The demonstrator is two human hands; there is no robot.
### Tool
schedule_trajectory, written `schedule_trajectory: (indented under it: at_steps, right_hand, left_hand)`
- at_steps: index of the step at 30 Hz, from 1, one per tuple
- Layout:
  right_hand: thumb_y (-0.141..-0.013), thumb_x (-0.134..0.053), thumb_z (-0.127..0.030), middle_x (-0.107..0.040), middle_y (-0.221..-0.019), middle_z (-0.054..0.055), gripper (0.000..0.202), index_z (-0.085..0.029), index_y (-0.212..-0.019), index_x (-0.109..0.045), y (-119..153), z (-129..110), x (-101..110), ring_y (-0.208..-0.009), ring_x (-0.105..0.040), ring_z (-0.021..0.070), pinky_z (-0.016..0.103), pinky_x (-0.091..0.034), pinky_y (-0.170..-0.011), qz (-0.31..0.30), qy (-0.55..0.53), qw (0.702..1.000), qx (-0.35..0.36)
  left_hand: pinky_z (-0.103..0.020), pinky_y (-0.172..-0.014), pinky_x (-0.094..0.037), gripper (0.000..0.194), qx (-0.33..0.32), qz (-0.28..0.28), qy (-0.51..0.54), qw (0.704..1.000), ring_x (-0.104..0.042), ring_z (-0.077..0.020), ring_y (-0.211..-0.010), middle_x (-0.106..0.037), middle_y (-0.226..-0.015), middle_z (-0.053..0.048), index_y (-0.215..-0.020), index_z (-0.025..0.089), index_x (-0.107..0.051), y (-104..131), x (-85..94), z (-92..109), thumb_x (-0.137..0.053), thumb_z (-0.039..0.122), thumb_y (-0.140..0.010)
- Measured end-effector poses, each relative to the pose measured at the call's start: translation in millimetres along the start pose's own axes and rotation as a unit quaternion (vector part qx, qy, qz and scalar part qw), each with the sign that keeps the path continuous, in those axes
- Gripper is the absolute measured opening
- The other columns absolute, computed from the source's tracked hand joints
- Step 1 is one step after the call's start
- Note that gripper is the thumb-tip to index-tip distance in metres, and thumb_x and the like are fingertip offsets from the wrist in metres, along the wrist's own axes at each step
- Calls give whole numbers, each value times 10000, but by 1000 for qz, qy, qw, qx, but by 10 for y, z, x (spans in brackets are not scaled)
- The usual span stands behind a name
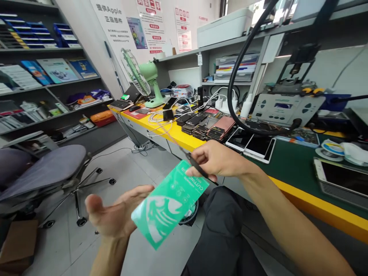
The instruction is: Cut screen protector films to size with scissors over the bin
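In the head view my right hand [208, 161] grips a flat green packet [172, 203] by its upper edge. The packet is printed with white artwork and the word "CUTTING". In the same hand is a slim dark tool [198, 168], its thin tip pointing up and left; blur hides its exact kind. My left hand [117, 214] is open, palm up with the thumb spread. Its fingertips reach toward the packet's left edge and are partly behind it, so contact cannot be made out.
To the right stands a yellow-edged bench [290, 191] holding stacked phones [198, 124], white-framed devices [258, 145], cables and a grey repair machine [284, 109]. A green fan [152, 84] is at the far end. An office chair [57, 165] stands left; a bin [191, 218] sits below the packet.
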State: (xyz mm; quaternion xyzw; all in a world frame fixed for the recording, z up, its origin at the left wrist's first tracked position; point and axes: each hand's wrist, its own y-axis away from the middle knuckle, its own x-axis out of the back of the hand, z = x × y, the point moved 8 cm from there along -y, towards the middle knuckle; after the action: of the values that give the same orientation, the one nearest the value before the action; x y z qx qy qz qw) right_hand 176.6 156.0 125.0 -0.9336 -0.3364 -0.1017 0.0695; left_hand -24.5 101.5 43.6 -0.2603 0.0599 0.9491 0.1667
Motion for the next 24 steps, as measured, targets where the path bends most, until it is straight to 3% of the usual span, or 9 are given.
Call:
schedule_trajectory:
  at_steps: [3, 5, 6, 9, 12, 16, 19, 24]
  right_hand:
    - [-775, -744, -312, -491, -491, -73, 281, -174, -593, -581, -100, -7, -159, -384, -432, 52, 159, -308, -366, -90, 42, 995, 7]
    - [-770, -736, -308, -498, -492, -69, 263, -171, -597, -593, -173, 35, -229, -388, -442, 56, 158, -305, -360, -99, 46, 994, 1]
    - [-769, -737, -318, -524, -508, -62, 252, -166, -612, -612, -192, 56, -222, -387, -445, 56, 158, -310, -356, -81, 38, 996, -2]
    - [-778, -759, -393, -680, -660, 0, 265, -146, -721, -683, -89, 133, -35, -385, -456, 47, 167, -341, -359, 50, -14, 999, -3]
    - [-795, -760, -465, -720, -687, 40, 331, -147, -743, -686, 235, 338, 59, -394, -465, 58, 177, -345, -367, 153, -76, 985, -30]
    - [-766, -774, -517, -697, -598, 56, 394, -144, -717, -658, 572, 656, -347, -414, -473, 77, 186, -354, -393, 101, -167, 978, -74]
    - [-765, -762, -571, -687, -585, 65, 452, -141, -713, -633, 658, 758, -633, -397, -453, 67, 188, -333, -399, 77, -222, 969, -73]
    - [-750, -792, -552, -650, -581, 39, 449, -146, -698, -607, 617, 744, -821, -396, -438, 48, 172, -319, -393, 49, -274, 959, -58]
  left_hand:
    - [-458, -755, -567, 659, 55, -55, -117, 990, -717, -353, -781, -769, -881, -184, -1045, 129, -798, -88, -228, -5, -795, 630, -617]
    - [-319, -601, -538, 310, 121, -54, -222, 966, -675, -225, -594, -748, -724, -108, -866, 149, -806, -140, -381, -133, -820, 428, -732]
    - [-284, -555, -513, 246, 135, -54, -244, 959, -645, -190, -543, -731, -670, -88, -763, 147, -790, -159, -454, -174, -802, 393, -772]
    - [-249, -489, -484, 285, 113, -6, -228, 967, -616, -162, -495, -716, -615, -73, -657, 146, -758, -176, -520, -168, -778, 388, -806]
    - [-258, -479, -506, 253, 65, 88, -178, 978, -645, -185, -502, -728, -624, -84, -713, 144, -780, -98, -400, -71, -801, 390, -770]
    - [-272, -479, -530, 235, 20, 127, -143, 981, -671, -208, -523, -748, -669, -93, -865, 147, -815, -1, -400, 6, -811, 353, -752]
    - [-294, -513, -557, 253, 19, 133, -139, 981, -700, -232, -567, -767, -718, -101, -930, 160, -822, 17, -471, 11, -797, 350, -765]
    - [-338, -562, -582, 265, 37, 147, -126, 980, -735, -283, -640, -786, -779, -118, -953, 164, -817, 31, -511, -16, -788, 352, -768]
